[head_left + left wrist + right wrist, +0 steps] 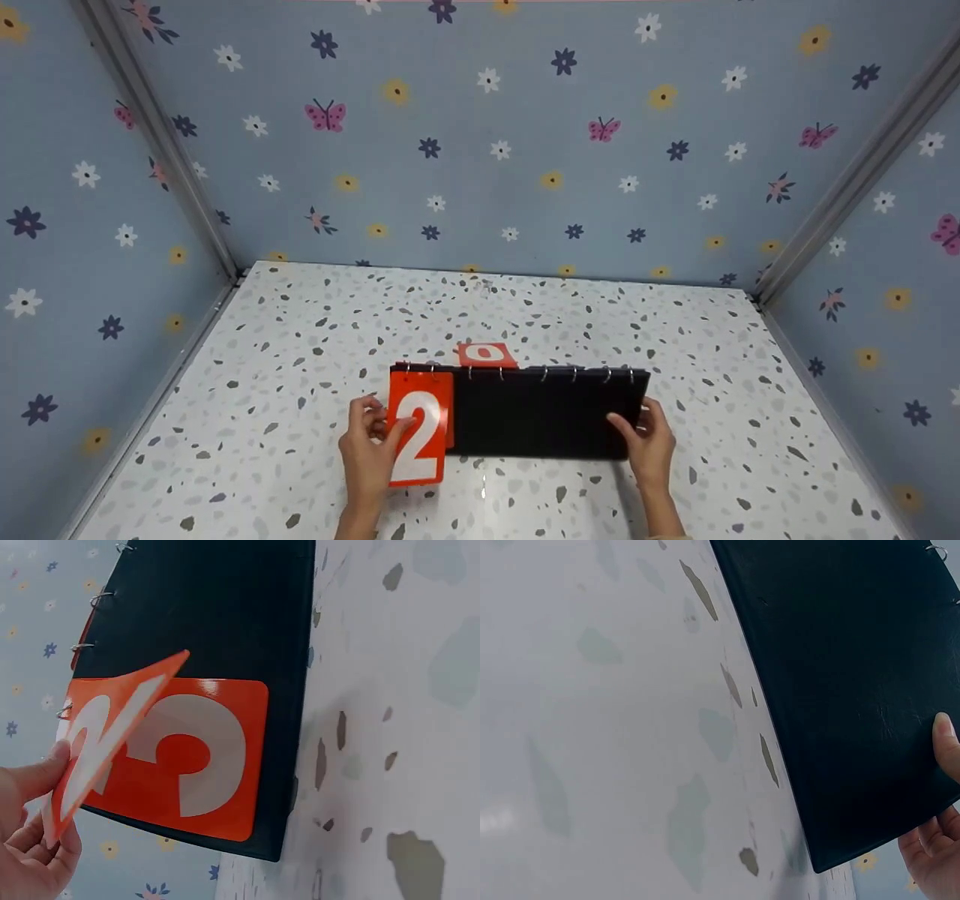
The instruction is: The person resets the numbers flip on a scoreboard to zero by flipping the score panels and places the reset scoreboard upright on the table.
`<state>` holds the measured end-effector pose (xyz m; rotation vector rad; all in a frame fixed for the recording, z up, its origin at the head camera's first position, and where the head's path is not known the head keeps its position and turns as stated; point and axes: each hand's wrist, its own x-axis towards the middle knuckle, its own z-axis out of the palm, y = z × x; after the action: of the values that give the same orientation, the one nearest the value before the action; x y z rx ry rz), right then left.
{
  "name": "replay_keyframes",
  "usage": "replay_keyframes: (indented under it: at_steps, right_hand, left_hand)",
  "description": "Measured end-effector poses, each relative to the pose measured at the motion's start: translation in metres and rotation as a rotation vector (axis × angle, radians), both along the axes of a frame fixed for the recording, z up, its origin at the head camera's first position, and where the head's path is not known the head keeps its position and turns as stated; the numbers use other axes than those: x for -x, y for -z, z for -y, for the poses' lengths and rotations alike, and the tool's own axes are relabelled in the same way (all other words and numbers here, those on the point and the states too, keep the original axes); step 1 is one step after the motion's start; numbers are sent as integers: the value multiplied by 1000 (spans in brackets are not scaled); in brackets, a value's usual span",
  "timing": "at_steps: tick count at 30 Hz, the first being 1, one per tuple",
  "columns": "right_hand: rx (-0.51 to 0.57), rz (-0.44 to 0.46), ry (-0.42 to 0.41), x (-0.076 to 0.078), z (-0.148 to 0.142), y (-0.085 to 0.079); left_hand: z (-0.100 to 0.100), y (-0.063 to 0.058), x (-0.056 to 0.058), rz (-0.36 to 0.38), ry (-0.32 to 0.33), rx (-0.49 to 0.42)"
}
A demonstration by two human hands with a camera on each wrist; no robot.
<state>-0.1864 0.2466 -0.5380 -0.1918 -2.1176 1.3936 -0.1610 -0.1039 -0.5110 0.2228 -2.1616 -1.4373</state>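
A black flip scoreboard (536,416) stands tilted on the surface, with metal rings along its top edge. My left hand (366,454) pinches a red card with a white 2 (424,442) at the scoreboard's left end. In the left wrist view this card is lifted away from another red card (225,819), whose white digit is partly covered. My right hand (651,444) holds the scoreboard's right edge, thumb on the front and fingers behind. Another red card with a white 0 (487,355) hangs over the back at the top edge.
The speckled white tabletop (300,345) lies under the scoreboard. Blue panels with flowers and butterflies (510,150) rise at the back, left and right, joined by grey corner posts (161,142).
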Motion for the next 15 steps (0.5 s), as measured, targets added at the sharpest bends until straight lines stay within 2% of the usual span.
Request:
replay_keyframes:
  at_steps: [3, 8, 12, 15]
  right_hand:
    - [0, 10, 3, 4, -4, 9]
    - [-2, 1, 2, 5, -6, 12]
    - [-4, 3, 0, 4, -5, 9]
    - [-12, -2, -4, 0, 0, -1]
  left_hand:
    - [4, -6, -3, 1, 59, -25]
    - [13, -17, -6, -37, 176, -148]
    - [21, -26, -7, -20, 287, -229]
    - [25, -36, -7, -10, 359, -271]
